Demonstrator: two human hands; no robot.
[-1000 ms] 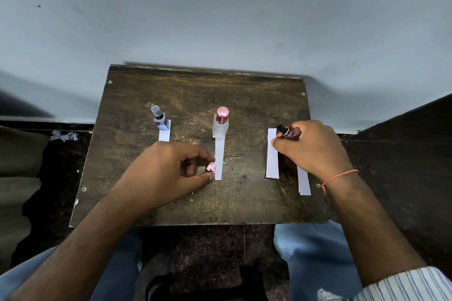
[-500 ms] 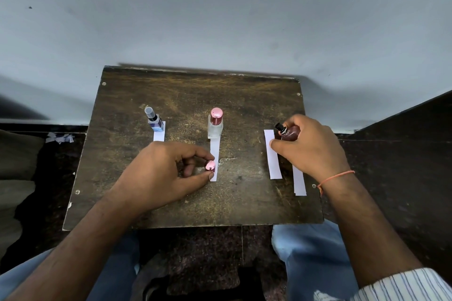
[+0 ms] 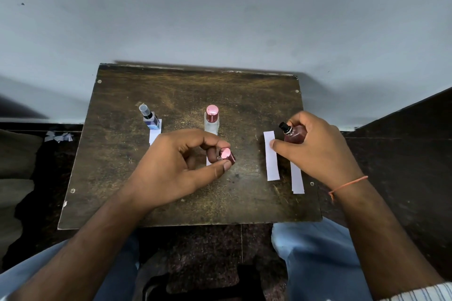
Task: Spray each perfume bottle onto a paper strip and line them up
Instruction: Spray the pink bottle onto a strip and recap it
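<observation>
On a small dark wooden table (image 3: 171, 198), a blue bottle (image 3: 150, 118) with a clear cap stands on the far end of a paper strip (image 3: 154, 135) at the left. A clear bottle with a pink cap (image 3: 211, 120) stands at the middle, its strip mostly hidden behind my left hand (image 3: 176, 166). That hand pinches a loose pink cap (image 3: 227, 154) between thumb and fingers. My right hand (image 3: 318, 149) grips a dark red bottle (image 3: 294, 134) with its black nozzle bare, just right of a white strip (image 3: 271, 155). Another strip (image 3: 297, 182) lies under the right hand.
The table stands against a pale grey wall (image 3: 220, 19). Torn paper scraps (image 3: 58, 136) lie on the dark floor at the left. My knees in blue jeans (image 3: 315, 252) sit below the table's near edge. A dark panel (image 3: 403, 142) rises at the right.
My left hand has lifted the pink cap slightly and tipped it. The right hand keeps the red bottle beside the strip, barely shifted.
</observation>
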